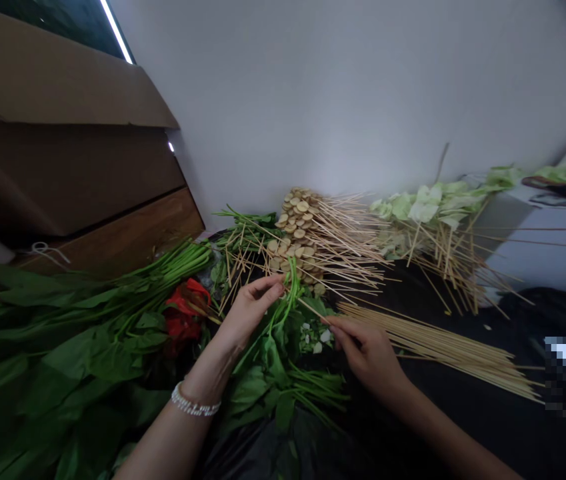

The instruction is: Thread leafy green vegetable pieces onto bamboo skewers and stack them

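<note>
My left hand (255, 303), a white beaded bracelet at its wrist, pinches a small bunch of leafy green stems (291, 293). The leaves hang down below the fingers. Between the fingers of my right hand (363, 343) is a thin bamboo skewer (314, 309), its far end reaching the stems near my left fingertips. Whether the point has pierced the stems I cannot tell. More cut greens (313, 387) lie beneath both hands on black plastic. Just right of my right hand is a bundle of bare bamboo skewers (443, 343).
Skewered pale round slices (297, 227) are piled against the wall, beside skewered greens (250, 233). Skewers of light green leaves (427, 203) lie further right. Large leafy greens (87, 333) with a red wrap (186, 313) fill the left, below a cardboard box (63, 167).
</note>
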A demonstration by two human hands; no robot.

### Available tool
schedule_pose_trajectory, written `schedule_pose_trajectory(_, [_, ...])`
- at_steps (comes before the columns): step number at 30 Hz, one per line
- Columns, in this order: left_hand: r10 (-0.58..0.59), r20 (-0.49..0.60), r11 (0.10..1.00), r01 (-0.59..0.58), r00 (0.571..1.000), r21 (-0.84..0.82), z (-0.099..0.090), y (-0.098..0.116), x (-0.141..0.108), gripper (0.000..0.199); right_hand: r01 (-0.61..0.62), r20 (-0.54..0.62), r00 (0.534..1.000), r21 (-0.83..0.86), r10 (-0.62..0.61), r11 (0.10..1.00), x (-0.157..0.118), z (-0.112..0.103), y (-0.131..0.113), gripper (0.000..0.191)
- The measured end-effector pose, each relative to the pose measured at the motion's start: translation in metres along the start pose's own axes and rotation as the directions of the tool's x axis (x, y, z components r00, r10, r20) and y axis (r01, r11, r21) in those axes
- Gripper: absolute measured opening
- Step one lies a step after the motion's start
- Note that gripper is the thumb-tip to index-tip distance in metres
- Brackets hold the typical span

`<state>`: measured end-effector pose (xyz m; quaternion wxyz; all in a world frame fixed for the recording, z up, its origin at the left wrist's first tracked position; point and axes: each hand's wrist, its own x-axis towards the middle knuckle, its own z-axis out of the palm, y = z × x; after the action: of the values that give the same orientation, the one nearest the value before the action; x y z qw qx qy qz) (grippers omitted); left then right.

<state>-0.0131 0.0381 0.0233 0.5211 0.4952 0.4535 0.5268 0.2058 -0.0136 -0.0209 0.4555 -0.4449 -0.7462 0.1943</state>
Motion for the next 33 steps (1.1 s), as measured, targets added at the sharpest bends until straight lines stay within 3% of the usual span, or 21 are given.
schedule_pose_trajectory(3, [-0.021, 0.100, 0.999, 0.024, 0.995, -0.025, 0.001, 0.004, -0.004, 0.052, 0.002, 0.009, 1.000, 0.027, -0.002, 1.000, 0.001, 0.000, -0.004, 0.024])
schedule_pose_trajectory(8, [-0.132, 0.216, 0.990, 0.138, 0.968, -0.014, 0.002, 0.008, -0.008, 0.031, 0.047, 0.005, 0.999, 0.032, -0.047, 0.998, 0.001, -0.001, -0.008, 0.024])
schedule_pose_trajectory(13, [-0.117, 0.235, 0.993, 0.113, 0.965, 0.030, 0.002, 0.009, -0.009, 0.028, 0.039, 0.017, 0.999, 0.033, -0.040, 0.999, 0.001, -0.001, -0.010, 0.024])
schedule_pose_trajectory(16, [-0.113, 0.232, 0.993, 0.102, 0.966, 0.057, 0.002, 0.010, -0.009, 0.026, 0.095, 0.010, 0.995, 0.007, -0.095, 0.995, -0.002, 0.001, -0.007, 0.025])
schedule_pose_trajectory(22, [-0.080, 0.239, 0.993, 0.058, 0.968, 0.098, 0.003, 0.008, -0.008, 0.023, 0.200, 0.002, 0.979, -0.219, -0.205, 0.955, -0.007, 0.004, -0.001, 0.034])
schedule_pose_trajectory(30, [-0.087, 0.275, 0.988, 0.047, 0.958, 0.147, 0.002, 0.011, -0.008, 0.024, 0.039, 0.113, 0.993, 0.013, -0.040, 0.999, 0.002, -0.002, -0.011, 0.024])
schedule_pose_trajectory(33, [-0.066, 0.290, 0.988, 0.021, 0.955, 0.156, 0.002, 0.010, -0.007, 0.023, 0.122, 0.034, 0.992, -0.056, -0.120, 0.991, 0.000, 0.000, -0.007, 0.026])
